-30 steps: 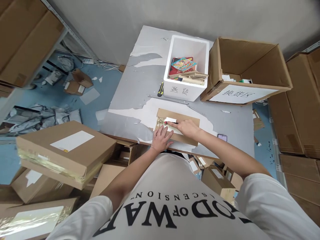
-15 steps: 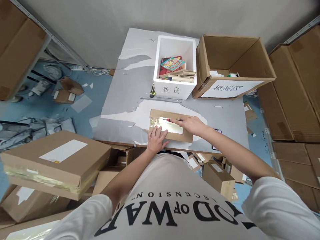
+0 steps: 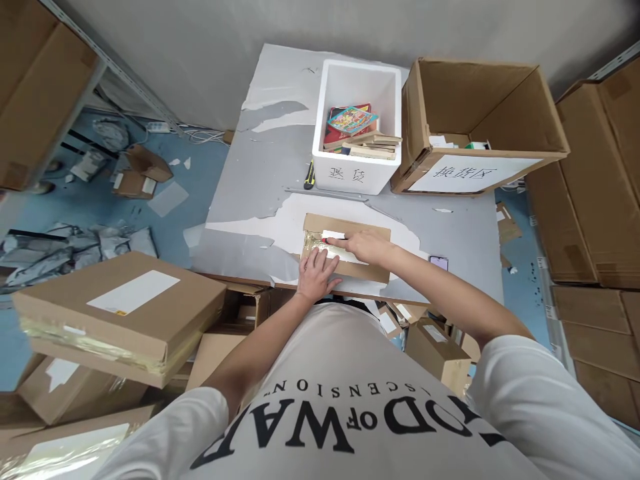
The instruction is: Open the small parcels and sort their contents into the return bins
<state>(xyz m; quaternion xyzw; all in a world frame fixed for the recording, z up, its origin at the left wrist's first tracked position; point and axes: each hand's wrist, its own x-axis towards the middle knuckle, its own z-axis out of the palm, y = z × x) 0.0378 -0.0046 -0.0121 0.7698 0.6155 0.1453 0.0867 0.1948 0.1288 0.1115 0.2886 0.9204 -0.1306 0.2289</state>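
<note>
On the table in front of me lies a flat cardboard parcel [image 3: 373, 269] with a white label and shiny clear tape over its left end. My left hand [image 3: 316, 272] rests flat on the parcel's near left part, fingers spread. In my right hand [image 3: 367, 247] is a slim red-and-black utility knife [image 3: 326, 241]. The index finger stretches along it, and its red end is over the label near the taped end. Most of the knife is hidden under my fingers, and the blade is too small to make out.
Behind the parcel stand a white foam box [image 3: 357, 175] holding several books and an open cardboard box [image 3: 410, 127]. A yellow-and-black cutter [image 3: 309, 176] lies beside the foam box. A phone [image 3: 439, 263] is at the right; stacked cartons [image 3: 125, 310] crowd the left.
My right hand has moved left along the parcel, bringing the knife closer to the taped end. My left hand stays on the parcel. The whole view has shifted slightly.
</note>
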